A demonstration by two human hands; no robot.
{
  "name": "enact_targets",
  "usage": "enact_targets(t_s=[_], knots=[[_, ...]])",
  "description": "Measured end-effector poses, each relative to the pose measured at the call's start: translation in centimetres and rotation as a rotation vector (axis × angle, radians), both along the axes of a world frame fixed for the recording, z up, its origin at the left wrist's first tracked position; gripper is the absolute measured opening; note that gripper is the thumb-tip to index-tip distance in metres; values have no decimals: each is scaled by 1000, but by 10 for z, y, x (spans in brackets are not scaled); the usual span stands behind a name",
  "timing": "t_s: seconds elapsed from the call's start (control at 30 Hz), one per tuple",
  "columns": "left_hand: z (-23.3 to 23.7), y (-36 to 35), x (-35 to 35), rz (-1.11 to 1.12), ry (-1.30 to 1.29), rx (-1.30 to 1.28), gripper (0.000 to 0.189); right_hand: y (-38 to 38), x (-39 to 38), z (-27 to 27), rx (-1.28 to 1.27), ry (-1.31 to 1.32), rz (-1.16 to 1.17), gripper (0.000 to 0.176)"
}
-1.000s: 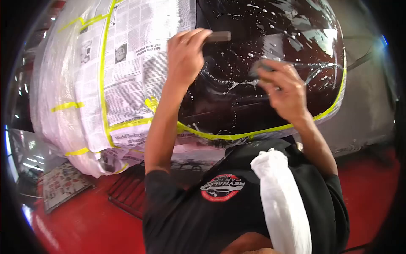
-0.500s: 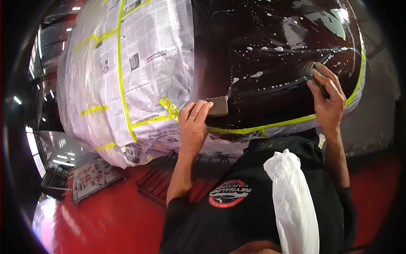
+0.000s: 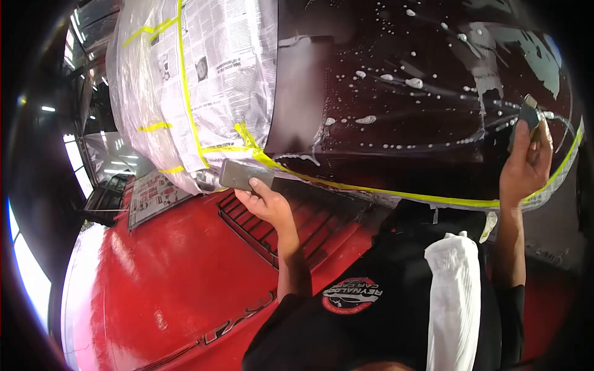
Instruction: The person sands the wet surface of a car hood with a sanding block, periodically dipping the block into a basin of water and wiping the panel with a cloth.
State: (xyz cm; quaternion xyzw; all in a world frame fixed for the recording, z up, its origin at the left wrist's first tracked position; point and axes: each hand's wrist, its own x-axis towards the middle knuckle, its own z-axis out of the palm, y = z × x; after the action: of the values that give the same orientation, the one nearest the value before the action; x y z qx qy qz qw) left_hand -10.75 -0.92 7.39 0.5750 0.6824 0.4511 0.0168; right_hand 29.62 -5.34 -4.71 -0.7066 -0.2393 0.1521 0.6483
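My left hand (image 3: 270,207) pinches a flat, grey rectangular sponge (image 3: 238,174), thumb on top, just off the lower edge of the newspaper-covered part. My right hand (image 3: 526,164) grips a small dark sanding block (image 3: 529,116) on the right side of the glossy dark car panel (image 3: 396,170). Its fingers partly hide that block. White suds and water drops, with curved wet streaks, lie across the panel. Yellow masking tape (image 3: 377,190) runs along the panel's lower edge.
Newspaper (image 3: 226,80) and clear plastic sheeting (image 3: 139,102), taped down, cover the left part of the car. Below left, a black metal rack (image 3: 247,232) stands over the red floor (image 3: 185,278). A white cloth (image 3: 453,297) hangs down my front.
My left hand has drawn the sponge off the panel's edge, down and left. My right hand has moved right across the panel with its block. The view has shifted too.
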Motion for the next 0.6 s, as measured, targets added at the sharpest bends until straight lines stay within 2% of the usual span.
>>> enact_targets(t_s=[0.03, 0.1, 0.13, 0.17, 0.23, 0.3, 0.37, 0.5, 0.6], knots=[[-2, 0, 7, 7, 4, -4, 40, 1, 2, -1, -23, 22, 20, 31], [-7, 3, 18, 75, 91, -60, 44, 6, 0, 1, 130, -77, 76, 33], [-16, 5, 5, 93, 271, -31, 44, 6, 0, 1, 128, -24, 89, 33], [-13, 7, 9, 111, 270, -31, 44, 6, -1, 1, 130, -23, 106, 33], [-6, 12, 17, 90, 596, -41, 35, 9, 0, 2, 152, -175, 153, 33], [-10, 16, 3, 104, 574, -60, 35, 8, 1, 1, 130, -184, 204, 32], [-11, 22, -4, 46, 738, -74, 36, 9, -2, 3, 95, -115, 184, 32], [-9, 29, -11, -50, 760, -217, 39, 12, -1, 3, 112, -141, 238, 34], [-13, 27, -2, -67, 706, -182, 38, 12, 0, 6, 54, -220, 254, 34]])
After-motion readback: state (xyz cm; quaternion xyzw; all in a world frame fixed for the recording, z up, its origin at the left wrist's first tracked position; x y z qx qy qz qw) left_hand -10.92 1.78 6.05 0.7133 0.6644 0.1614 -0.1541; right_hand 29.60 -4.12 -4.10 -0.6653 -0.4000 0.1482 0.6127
